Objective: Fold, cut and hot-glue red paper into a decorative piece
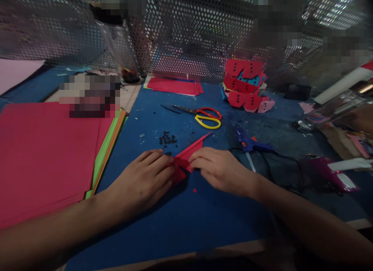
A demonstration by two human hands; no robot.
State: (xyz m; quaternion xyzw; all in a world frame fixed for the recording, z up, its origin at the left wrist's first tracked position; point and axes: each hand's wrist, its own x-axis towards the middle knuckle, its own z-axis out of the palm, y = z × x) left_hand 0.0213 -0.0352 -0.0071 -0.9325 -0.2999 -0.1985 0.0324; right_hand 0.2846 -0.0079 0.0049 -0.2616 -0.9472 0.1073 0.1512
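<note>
Red folded paper [189, 152], clear jar [115, 41], bits [128, 74] inside

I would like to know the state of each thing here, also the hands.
Red paper: folded, pointed at far end.
Left hand: curled over the red paper.
Right hand: bent, touching the red paper.
Scissors: lying down; blade opening unclear.
Blue glue gun: lying down; heat not visible.
Black bits: loose, mostly clustered.
Dotted shapes: piled.
Large sheets: stacked, edges uneven.
Red strips: loosely stacked.
Left jar: contents at the bottom.
</note>
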